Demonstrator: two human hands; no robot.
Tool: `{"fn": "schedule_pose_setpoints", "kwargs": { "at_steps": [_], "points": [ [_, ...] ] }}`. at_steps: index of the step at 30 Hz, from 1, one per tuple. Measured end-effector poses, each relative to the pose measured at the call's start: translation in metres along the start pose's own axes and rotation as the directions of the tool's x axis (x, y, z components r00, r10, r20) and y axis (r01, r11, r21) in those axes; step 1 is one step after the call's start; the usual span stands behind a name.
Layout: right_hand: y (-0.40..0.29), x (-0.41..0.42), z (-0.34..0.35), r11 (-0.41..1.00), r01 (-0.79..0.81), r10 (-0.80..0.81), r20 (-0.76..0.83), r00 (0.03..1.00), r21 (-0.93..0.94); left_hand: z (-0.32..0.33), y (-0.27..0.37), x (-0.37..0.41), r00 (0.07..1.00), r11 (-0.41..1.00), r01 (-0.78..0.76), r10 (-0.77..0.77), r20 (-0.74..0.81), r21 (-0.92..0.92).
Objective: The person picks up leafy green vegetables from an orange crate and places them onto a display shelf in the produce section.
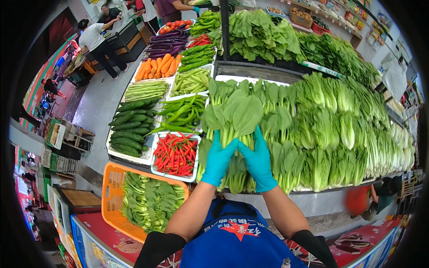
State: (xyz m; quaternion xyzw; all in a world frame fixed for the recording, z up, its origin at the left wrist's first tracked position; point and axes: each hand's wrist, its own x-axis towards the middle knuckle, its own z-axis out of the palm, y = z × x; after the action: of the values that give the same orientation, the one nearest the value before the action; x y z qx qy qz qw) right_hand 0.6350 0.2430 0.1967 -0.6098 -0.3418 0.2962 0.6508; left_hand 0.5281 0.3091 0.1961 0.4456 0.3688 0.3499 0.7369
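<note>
My left hand [219, 162] and my right hand [258, 164], both in turquoise gloves, hold a bunch of bok choy [243, 115] between them. Its broad leaves point away from me, and the fingers and thumbs wrap its pale stems. Beneath and around the bunch lie rows of more bok choy [288, 164] on the sloped vegetable display. An orange plastic crate [108, 197] with bok choy heads [150, 197] in it stands to my left. The root end of the held bunch is partly hidden by my hands.
Left of my hands are trays of red chillies [176, 154], cucumbers [129, 130], green peppers [181, 112] and carrots [159, 68]. Romaine-like lettuce [347, 129] fills the right side. A black post [224, 30] rises behind. A person [97, 43] stands at a far-left counter.
</note>
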Motion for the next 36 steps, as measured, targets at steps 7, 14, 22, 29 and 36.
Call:
{"fn": "schedule_pose_setpoints", "kwargs": {
  "at_steps": [7,14,22,29,36],
  "points": [
    [0.002,0.106,0.039,0.997,-0.069,0.071,-0.121,0.990,0.024,-0.003,0.032,0.129,0.995,0.996,0.054,-0.060,0.084,0.068],
    [0.020,0.185,0.080,0.916,0.272,-0.347,-0.240,0.906,-0.296,-0.019,0.028,0.246,0.975,0.995,0.042,-0.060,0.215,0.090],
    [0.121,0.222,0.099,0.819,0.158,-0.203,-0.021,0.979,-0.551,-0.071,-0.027,0.285,0.993,0.614,0.119,-0.062,-0.102,0.780],
    [0.155,0.245,0.085,0.663,-0.096,0.064,-0.071,0.995,-0.743,-0.060,0.004,0.298,0.983,0.234,0.045,-0.185,-0.001,0.971],
    [0.178,0.242,0.071,0.686,-0.052,0.104,0.027,0.994,-0.726,-0.033,0.051,0.301,0.813,-0.005,-0.578,0.084,0.576,0.816]
  ]
}}
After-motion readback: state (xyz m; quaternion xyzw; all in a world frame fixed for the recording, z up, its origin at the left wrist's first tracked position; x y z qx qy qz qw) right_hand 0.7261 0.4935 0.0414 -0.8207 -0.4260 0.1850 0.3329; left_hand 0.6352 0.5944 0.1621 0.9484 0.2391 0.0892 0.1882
